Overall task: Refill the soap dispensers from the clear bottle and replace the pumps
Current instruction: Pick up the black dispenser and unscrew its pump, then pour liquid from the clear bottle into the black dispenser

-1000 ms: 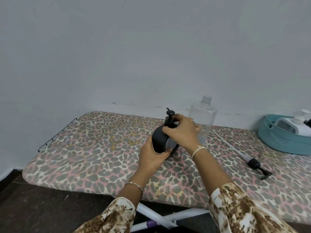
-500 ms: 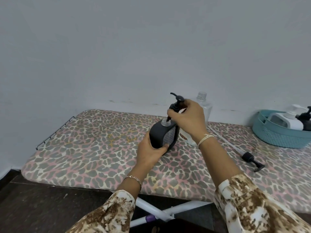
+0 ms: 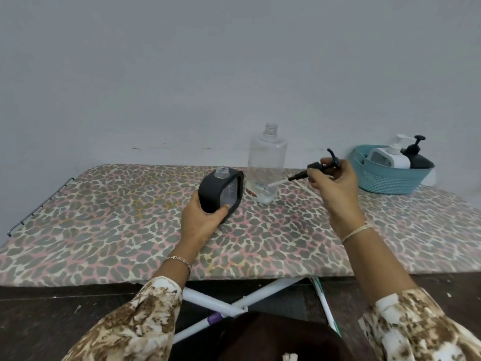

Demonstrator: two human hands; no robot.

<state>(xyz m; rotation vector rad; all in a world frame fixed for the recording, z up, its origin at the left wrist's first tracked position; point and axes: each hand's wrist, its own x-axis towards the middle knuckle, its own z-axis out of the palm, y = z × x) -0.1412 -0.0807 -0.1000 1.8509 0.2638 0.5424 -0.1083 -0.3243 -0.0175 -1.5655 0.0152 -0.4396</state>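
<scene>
A black soap dispenser (image 3: 217,188) with an open clear neck stands on the leopard-print board (image 3: 104,225); my left hand (image 3: 201,221) grips its lower body. My right hand (image 3: 333,182) holds a black pump (image 3: 318,166) up in the air to the right of the dispenser, its white tube slanting down to the left in front of the clear bottle (image 3: 266,162). The clear bottle stands uncapped just behind and right of the dispenser, with a little liquid at its bottom.
A teal basket (image 3: 385,178) at the far right holds a white dispenser (image 3: 390,156) and a black dispenser (image 3: 416,155), both with pumps on. A wire rack edge (image 3: 39,201) runs along the board's left end. A wall stands right behind the board.
My right hand lifted the pump fully out of the black dispenser and carried it to the right. The dispenser's neck is now open. My left hand stayed on the dispenser.
</scene>
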